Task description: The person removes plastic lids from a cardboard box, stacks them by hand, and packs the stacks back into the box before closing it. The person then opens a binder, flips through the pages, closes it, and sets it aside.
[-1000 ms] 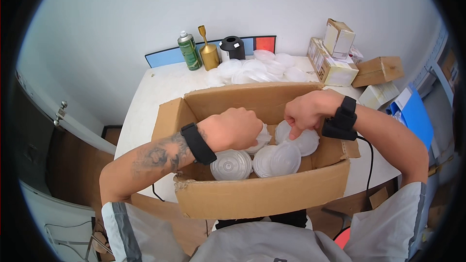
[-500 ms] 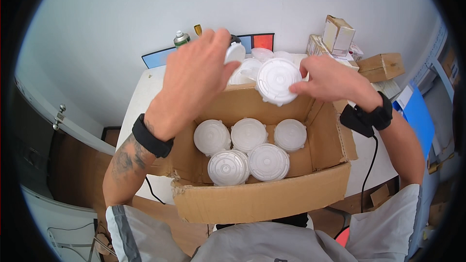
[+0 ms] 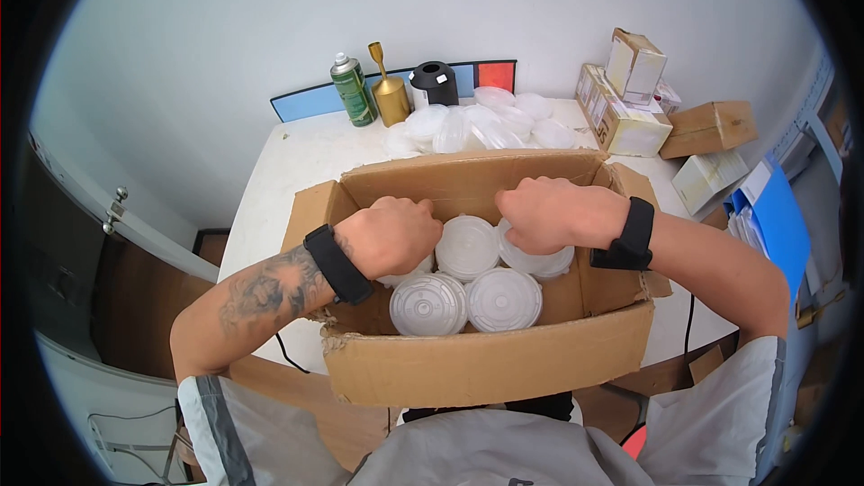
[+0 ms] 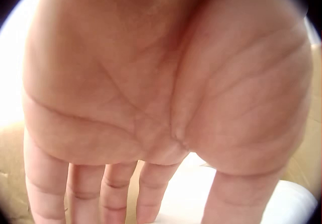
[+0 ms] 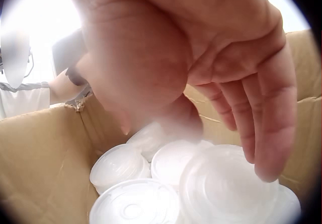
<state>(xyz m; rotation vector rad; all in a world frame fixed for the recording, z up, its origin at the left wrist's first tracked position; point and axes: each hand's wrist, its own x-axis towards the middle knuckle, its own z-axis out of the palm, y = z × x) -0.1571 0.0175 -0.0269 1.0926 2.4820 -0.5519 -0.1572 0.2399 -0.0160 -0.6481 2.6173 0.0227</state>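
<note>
Both hands reach down into a cardboard box (image 3: 486,369) that holds several round white plastic lids. My left hand (image 3: 392,236) is at the box's left side, over a lid (image 3: 398,277) that it mostly covers. In the left wrist view its fingers (image 4: 118,194) look straight and spaced, with white plastic showing beyond them; the tips are cut off. My right hand (image 3: 562,216) is over a back-right lid (image 5: 221,183), its straight fingers overlapping the rim and its thumb close above. Uncovered lids (image 3: 467,247) lie between and in front of the hands.
More translucent lids (image 3: 490,126) lie heaped on the white table (image 3: 288,153) behind the box. A green spray can (image 3: 354,90), a gold candlestick-like object (image 3: 390,94) and a black cylinder (image 3: 434,85) stand there. Small cartons (image 3: 630,126) and a blue folder (image 3: 774,216) are at right.
Both hands rose out of the box with a lid in each at half a second ago, and now are back down inside it. A lid has been laid at the back right.
</note>
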